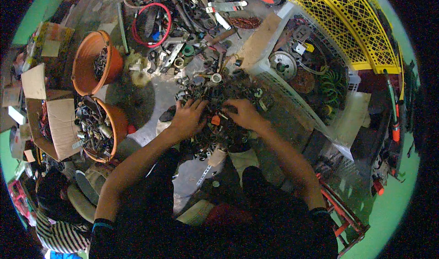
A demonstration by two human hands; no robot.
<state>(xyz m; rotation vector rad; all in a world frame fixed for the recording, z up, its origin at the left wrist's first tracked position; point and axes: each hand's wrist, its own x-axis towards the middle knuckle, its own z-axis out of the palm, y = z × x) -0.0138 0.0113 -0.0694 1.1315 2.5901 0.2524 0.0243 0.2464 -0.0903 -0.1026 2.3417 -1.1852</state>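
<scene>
A heap of small dark metal parts (219, 93) lies on the floor in front of me, between and beyond my two hands. My left hand (188, 116) rests on the heap's left side, palm down, its fingers apart and their tips among the parts. On the other side my right hand (245, 115) is bent inward, fingers and thumb drawn together over dark parts; what they pinch is too small and dark to make out. A small orange piece (216, 120) lies between the hands. Just beyond them sits a pale ring-shaped part (216, 78).
At left stand two orange buckets (109, 53) with metal parts inside and an open cardboard box (62, 126). A white crate (302, 101) holding discs and coils is at right, below a yellow plastic crate (340, 23). Farther off lie a red hose loop (170, 18) and a hammer (222, 37).
</scene>
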